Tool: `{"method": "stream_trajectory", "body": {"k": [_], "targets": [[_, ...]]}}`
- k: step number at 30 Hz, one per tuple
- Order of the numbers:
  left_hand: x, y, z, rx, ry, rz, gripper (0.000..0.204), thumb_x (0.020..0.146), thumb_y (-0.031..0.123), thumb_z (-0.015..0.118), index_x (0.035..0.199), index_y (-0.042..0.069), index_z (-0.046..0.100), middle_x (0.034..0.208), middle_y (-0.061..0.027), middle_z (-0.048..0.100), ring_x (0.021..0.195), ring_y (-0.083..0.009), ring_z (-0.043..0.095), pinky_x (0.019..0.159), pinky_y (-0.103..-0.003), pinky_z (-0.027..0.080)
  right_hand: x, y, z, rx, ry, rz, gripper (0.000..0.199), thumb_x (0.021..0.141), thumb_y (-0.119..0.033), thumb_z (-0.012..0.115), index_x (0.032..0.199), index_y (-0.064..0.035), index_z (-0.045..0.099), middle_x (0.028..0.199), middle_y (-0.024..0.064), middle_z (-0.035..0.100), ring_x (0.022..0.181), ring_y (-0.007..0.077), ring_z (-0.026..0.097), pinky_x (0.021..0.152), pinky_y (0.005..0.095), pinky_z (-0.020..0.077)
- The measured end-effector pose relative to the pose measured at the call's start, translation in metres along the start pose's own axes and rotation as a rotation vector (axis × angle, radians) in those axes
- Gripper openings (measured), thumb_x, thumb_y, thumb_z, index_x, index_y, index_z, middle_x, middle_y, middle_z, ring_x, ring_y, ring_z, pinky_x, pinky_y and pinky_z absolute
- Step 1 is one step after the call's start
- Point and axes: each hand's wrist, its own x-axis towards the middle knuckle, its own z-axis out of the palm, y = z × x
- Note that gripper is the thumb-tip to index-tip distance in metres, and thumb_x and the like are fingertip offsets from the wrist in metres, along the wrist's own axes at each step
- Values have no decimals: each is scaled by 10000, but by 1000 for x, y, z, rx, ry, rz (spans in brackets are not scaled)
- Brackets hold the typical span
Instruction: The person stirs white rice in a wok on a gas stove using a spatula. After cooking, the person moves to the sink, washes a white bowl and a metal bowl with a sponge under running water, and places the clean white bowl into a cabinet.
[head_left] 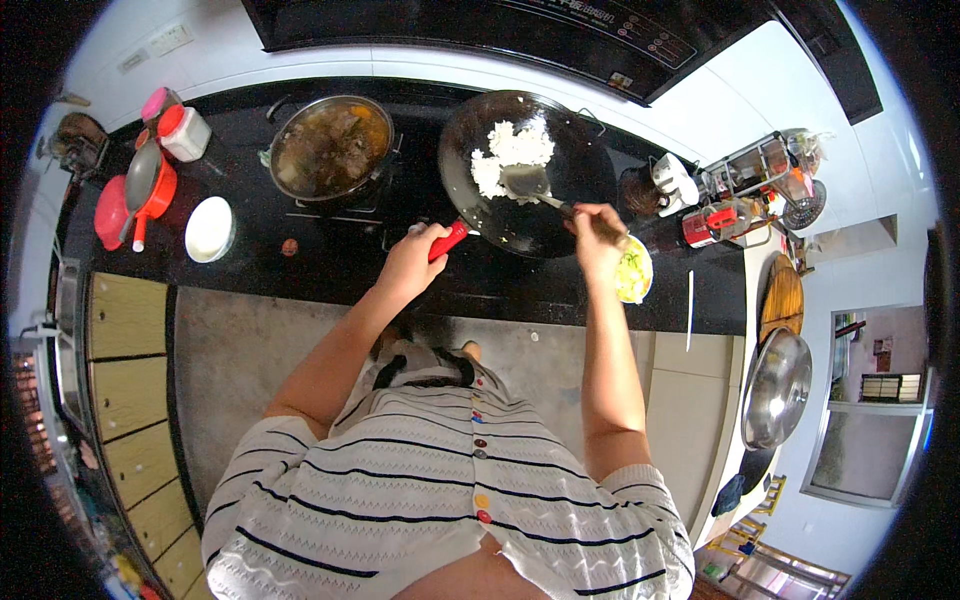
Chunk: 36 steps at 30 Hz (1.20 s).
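— How do the arms lie?

— Both bare forearms rise from the lower edge, elbows bent outward, reaching forward and converging.

— And the left hand (410, 262)?

— Fingers curled tight in a fist-like grasp — knuckles up, wrist straight.

— The right hand (597, 232)?

— Also clenched — thumb side inward, wrist slightly cocked, held a little farther forward than the left.

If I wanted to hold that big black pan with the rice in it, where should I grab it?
Grab the wok by its red handle, probably from the near side of the counter. It sticks out toward the person, away from the bowl of the pan, and the left hand already wraps it there. The right hand holds the spatula in the rice.
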Motion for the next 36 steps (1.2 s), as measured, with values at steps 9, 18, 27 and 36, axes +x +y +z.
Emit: {"method": "stream_trajectory", "body": {"k": [9,18,27,36], "targets": [[1,3,0,9,22,15,384,774,100,695,1122,94,533,1011,-189,579,896,-402,592,757,-445,508,15,0,-21,-24,-32,38,33,850,-19,613,836,7,599,788,69,645,730,128,637,584,264,547],[-1,1,-1,-5,16,-39,370,765,103,707,1102,84,556,993,-169,596,910,-386,588,776,-431,494,22,-61,-47,-383,-121,6,83,798,-55,674,804,13,628,717,72,660,598,120,628,561,257,505],[-3,3,-2,-6,-8,-40,373,769,98,704,1108,98,546,1008,-176,589,897,-396,597,756,-441,505,53,-66,3,-419,-355,-484,108,768,6,659,866,-36,640,910,110,666,848,264,662,764,313,509],[2,6,2,-21,9,-36,359,763,89,703,1092,80,557,989,-183,593,884,-400,596,749,-437,502,46,-10,-8,-222,-317,-281,28,889,12,590,894,19,616,1009,104,645,902,166,628,796,326,568]]}}
